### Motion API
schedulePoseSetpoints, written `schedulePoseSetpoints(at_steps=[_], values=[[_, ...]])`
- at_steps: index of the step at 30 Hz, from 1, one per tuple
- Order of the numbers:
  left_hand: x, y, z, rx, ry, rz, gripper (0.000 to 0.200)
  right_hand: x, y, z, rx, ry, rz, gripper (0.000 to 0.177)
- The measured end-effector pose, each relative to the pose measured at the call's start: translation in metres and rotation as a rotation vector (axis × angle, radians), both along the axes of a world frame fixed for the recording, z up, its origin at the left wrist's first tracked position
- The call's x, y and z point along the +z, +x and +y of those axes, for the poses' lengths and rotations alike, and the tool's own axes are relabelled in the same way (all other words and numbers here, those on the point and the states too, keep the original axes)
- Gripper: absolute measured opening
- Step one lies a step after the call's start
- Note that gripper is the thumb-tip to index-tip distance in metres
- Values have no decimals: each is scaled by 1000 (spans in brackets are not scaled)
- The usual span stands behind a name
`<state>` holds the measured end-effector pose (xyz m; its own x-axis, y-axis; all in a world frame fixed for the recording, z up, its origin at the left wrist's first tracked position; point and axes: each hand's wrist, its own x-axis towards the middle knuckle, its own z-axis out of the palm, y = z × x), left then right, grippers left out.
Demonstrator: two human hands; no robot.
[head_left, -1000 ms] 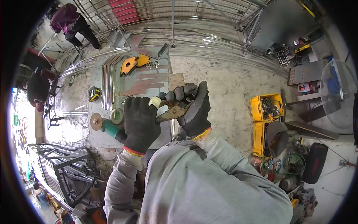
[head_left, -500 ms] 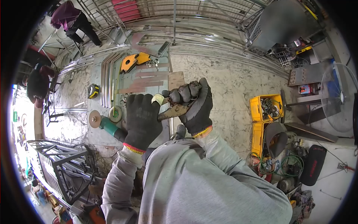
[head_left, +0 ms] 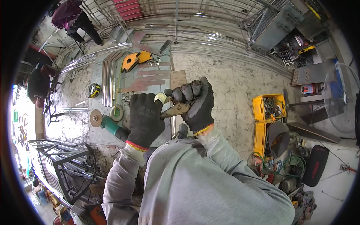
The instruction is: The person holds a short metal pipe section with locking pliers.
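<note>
Both hands wear black gloves with red and yellow cuffs. My left hand (head_left: 144,118) is closed on one end of a rust-stained flat metal tool (head_left: 175,111); its exact kind is hard to make out. A pale, rounded patch (head_left: 160,98) shows at the thumb of that hand. My right hand (head_left: 198,107) wraps its fingers around the tool's other end, hiding much of it. Below and left of my left hand, an angle grinder (head_left: 109,125) with a green body and a brown disc lies on the work surface.
A tape measure (head_left: 94,90), flat metal strips (head_left: 150,83) and orange magnetic squares (head_left: 130,62) lie ahead. Yellow bins (head_left: 258,138) with hardware stand right. Long metal tubes (head_left: 210,37) run across the back. A person in a purple top (head_left: 67,15) bends at far left.
Both hands keep their hold on the metal tool, with only a slight shift. The view has moved a little.
</note>
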<state>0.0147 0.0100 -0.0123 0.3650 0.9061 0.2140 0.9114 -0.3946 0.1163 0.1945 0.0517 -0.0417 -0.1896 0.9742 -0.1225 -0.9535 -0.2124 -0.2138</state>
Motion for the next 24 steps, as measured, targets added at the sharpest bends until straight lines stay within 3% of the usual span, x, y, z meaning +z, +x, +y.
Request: schedulePoseSetpoints(at_steps=[3,5,9,11,12,14,20,22,24], values=[[-2,0,1,-18,8,-17,55,-5,1,1,9,0,19,52],[0,2,2,-35,82,0,29,-5,2,1,-5,-46,17,51],[1,-6,5,-54,155,-45,31,-7,1,1,63,116,112,52],[7,-19,5,-131,168,-64,35,20,9,-7,71,-96,-321,54],[11,-26,7,-125,165,-58,35,-17,27,-3,198,162,-276,63],[22,-42,8,-166,101,-21,40,-29,49,-6,323,256,-559,57],[32,-64,12,-268,151,-61,54,-8,47,-17,558,240,-399,65],[35,-64,11,-263,147,-65,56,-8,45,-18,510,392,-641,66],[36,-65,10,-264,155,-68,57,-15,43,-20,461,436,-697,66]])
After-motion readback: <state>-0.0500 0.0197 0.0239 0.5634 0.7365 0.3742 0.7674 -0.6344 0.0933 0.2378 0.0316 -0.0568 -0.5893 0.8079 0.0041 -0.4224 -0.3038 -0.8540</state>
